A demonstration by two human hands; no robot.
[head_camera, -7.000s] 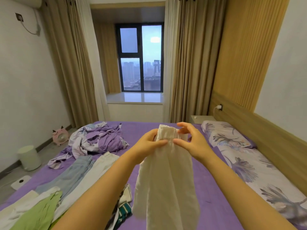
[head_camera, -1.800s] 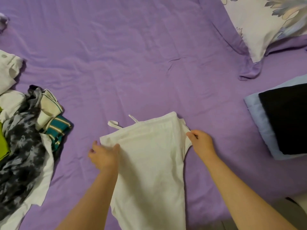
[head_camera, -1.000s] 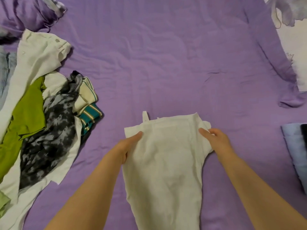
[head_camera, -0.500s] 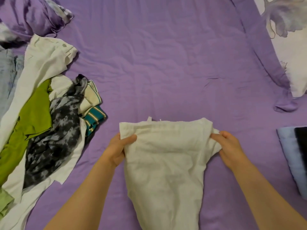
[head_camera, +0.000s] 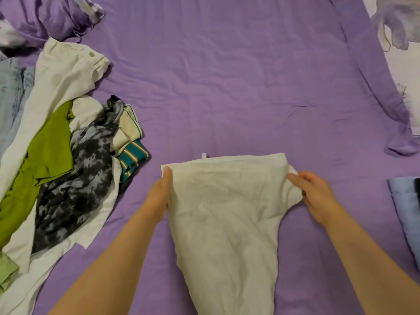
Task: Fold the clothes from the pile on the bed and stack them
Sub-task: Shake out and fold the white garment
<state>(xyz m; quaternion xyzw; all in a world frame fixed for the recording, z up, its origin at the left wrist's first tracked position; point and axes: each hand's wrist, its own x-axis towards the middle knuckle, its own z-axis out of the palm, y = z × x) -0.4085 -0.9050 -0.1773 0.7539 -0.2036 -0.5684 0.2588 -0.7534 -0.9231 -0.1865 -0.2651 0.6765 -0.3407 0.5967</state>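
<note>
Head view: left hand [head_camera: 159,196] and right hand [head_camera: 316,196] both grip white garment [head_camera: 227,212], unfolded yet; pile [head_camera: 59,160] at frame left waits.

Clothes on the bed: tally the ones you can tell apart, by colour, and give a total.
White: 2, the garment both hands hold and one in the pile
Green: 1
Black-and-grey mottled: 1
Teal striped: 1
Pale blue denim: 1
Folded light blue: 1
Total: 7
</note>
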